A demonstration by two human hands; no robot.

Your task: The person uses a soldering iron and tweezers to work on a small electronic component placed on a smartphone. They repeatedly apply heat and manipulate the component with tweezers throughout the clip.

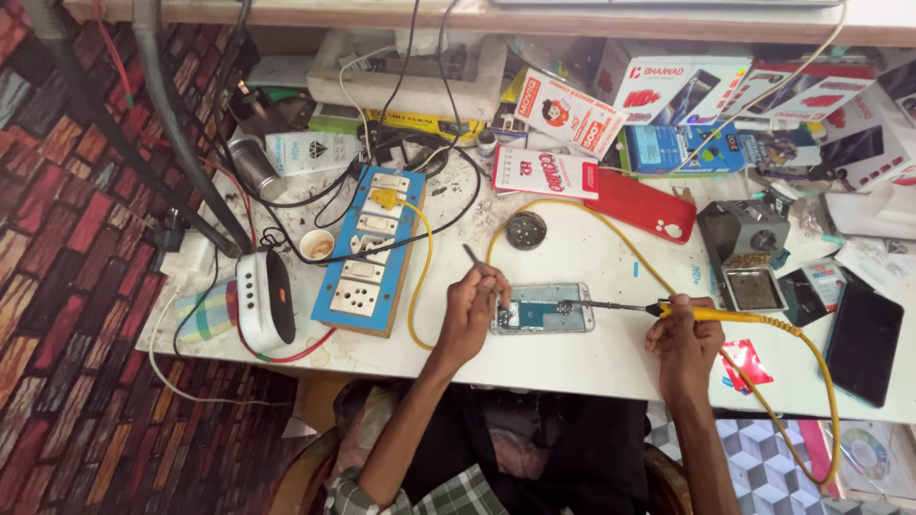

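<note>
An opened phone point(542, 309) lies flat on the white worktable point(592, 362), its circuit board exposed. My left hand point(470, 310) is at the phone's left end, gripping metal tweezers point(475, 259) whose tips point at the board. My right hand point(683, 336) holds a yellow-handled soldering iron point(701, 313). Its thin tip reaches left onto the board near the phone's right part. The iron's yellow cable point(825, 381) loops off to the right and down past the table's edge.
A blue board of white switches and sockets point(370, 250) lies left of the phone. A red phone cover point(641, 205), a round tin point(526, 230) and a grey iron stand point(744, 250) sit behind. A black phone point(864, 343) lies right. Boxes and cables crowd the back.
</note>
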